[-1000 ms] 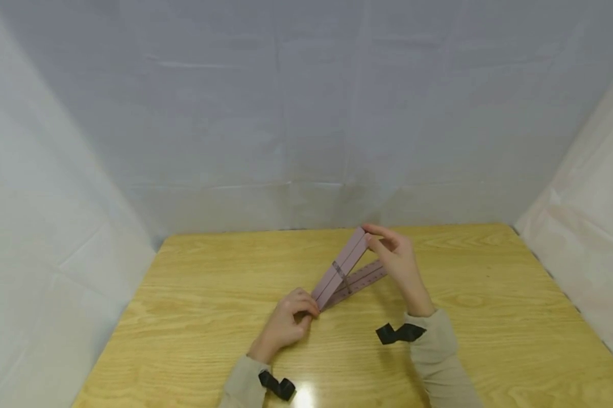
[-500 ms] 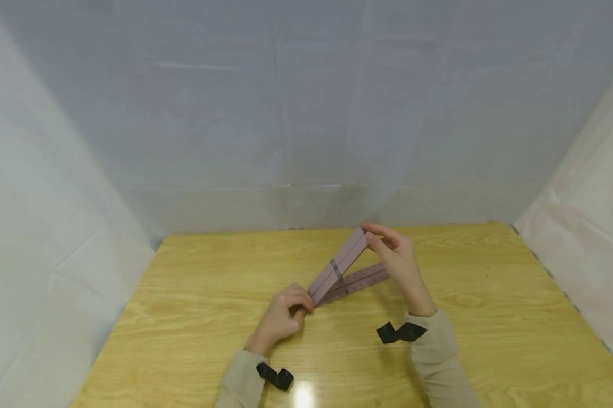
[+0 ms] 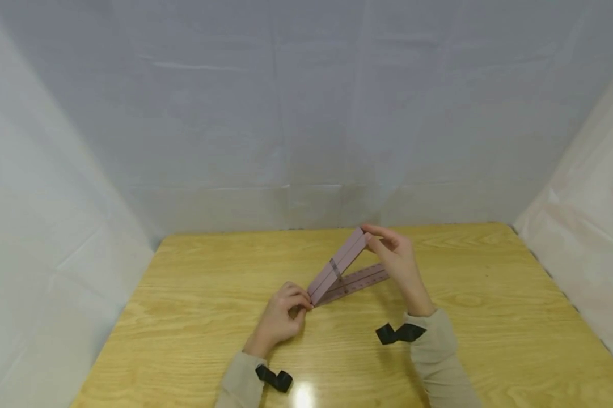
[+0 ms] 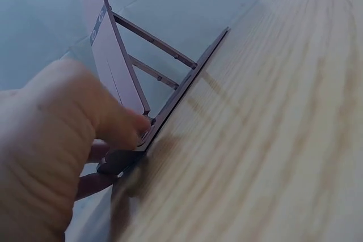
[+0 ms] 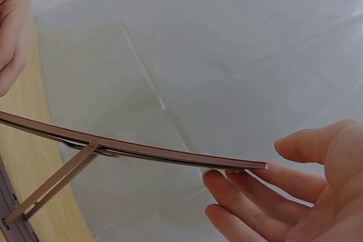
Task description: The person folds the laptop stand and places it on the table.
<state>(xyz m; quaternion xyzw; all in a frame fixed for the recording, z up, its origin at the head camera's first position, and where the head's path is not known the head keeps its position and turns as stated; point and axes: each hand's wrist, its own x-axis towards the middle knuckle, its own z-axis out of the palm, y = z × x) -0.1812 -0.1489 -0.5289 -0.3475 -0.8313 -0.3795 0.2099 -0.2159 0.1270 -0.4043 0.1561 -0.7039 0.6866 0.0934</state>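
A pinkish folding laptop stand (image 3: 348, 253) stands part-unfolded on the table, its upper panel tilted up from the base (image 3: 359, 281). Thin support struts (image 4: 154, 41) link panel and base. At the low hinged end, my left hand (image 3: 280, 314) pinches the stand, thumb and fingertips about its corner. My right hand (image 3: 399, 262) holds the raised end of the panel. Seen in the right wrist view, its fingers (image 5: 235, 199) curl under the panel's edge (image 5: 227, 161), while the thumb lies just off the end. The right hand hides the base's far end in the head view.
The stand rests on a light wooden table (image 3: 209, 272). White sheeting (image 3: 286, 113) hangs behind the table and along both sides. Black straps (image 3: 274, 378) are on both sleeve cuffs.
My left hand and the hinged end of the stand have shifted slightly left and away from me. The panel leans a little lower. My right hand stays nearly still.
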